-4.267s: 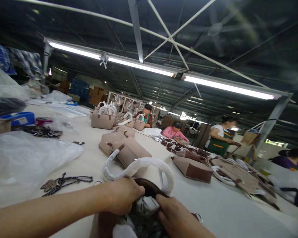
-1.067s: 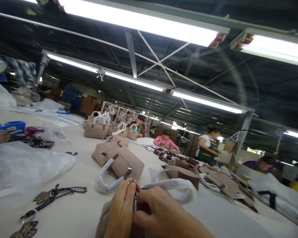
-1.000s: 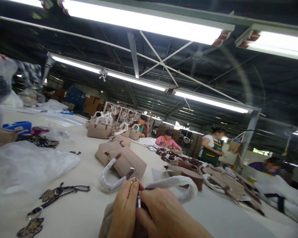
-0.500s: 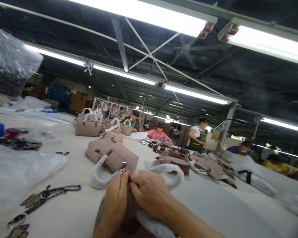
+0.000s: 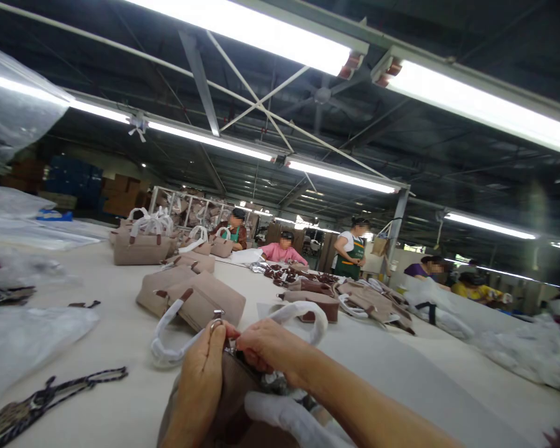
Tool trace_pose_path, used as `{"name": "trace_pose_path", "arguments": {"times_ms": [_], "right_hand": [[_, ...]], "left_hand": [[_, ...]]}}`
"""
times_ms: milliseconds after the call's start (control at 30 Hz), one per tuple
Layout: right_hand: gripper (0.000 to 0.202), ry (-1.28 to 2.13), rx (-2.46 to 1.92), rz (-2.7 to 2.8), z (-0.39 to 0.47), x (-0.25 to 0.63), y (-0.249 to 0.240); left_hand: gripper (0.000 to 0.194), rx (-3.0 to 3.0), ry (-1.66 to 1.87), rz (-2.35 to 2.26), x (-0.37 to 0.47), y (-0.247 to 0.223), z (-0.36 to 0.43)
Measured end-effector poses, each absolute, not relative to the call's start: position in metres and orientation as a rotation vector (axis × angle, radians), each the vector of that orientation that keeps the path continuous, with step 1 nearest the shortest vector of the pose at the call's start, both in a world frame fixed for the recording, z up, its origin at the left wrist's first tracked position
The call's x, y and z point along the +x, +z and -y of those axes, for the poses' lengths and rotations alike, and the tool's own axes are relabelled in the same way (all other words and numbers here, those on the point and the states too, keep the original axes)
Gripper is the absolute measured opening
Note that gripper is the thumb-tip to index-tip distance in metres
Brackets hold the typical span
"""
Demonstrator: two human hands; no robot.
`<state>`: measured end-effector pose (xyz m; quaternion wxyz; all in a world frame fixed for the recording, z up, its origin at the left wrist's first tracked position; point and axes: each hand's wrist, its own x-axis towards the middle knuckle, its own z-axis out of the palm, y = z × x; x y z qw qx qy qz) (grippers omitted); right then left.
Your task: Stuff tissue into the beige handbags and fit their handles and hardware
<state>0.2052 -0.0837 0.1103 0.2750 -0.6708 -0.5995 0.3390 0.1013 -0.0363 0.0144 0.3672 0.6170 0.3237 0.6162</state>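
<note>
My left fingers (image 5: 214, 339) and right fingers (image 5: 247, 342) pinch a small metal ring (image 5: 217, 322) at the brown bag (image 5: 236, 398); it could slip out onto the counter (image 5: 401, 386).

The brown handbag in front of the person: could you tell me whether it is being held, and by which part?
Yes. The left hand grips the brown handbag by its upper side, and the right hand pinches at its top edge beside the metal ring.

The scene is lit brightly by glaring ceiling tubes (image 5: 242, 28); edges are bent by wide-angle distortion, and the far right is blurred.
</note>
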Motion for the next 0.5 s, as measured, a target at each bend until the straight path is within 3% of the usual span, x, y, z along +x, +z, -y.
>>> {"name": "trace_pose_path", "arguments": {"times_ms": [267,500], "right_hand": [[0.039,0.726,-1.785,1.773,0.082,0.221,0.110],[0.036,0.787,-1.847,1.764,0.087,0.240,0.109]], "left_hand": [[0.038,1.947,1.717,-1.102,0.091,0.036,0.036],[0.041,1.997,1.666,-0.977,0.088,0.036,0.029]]}}
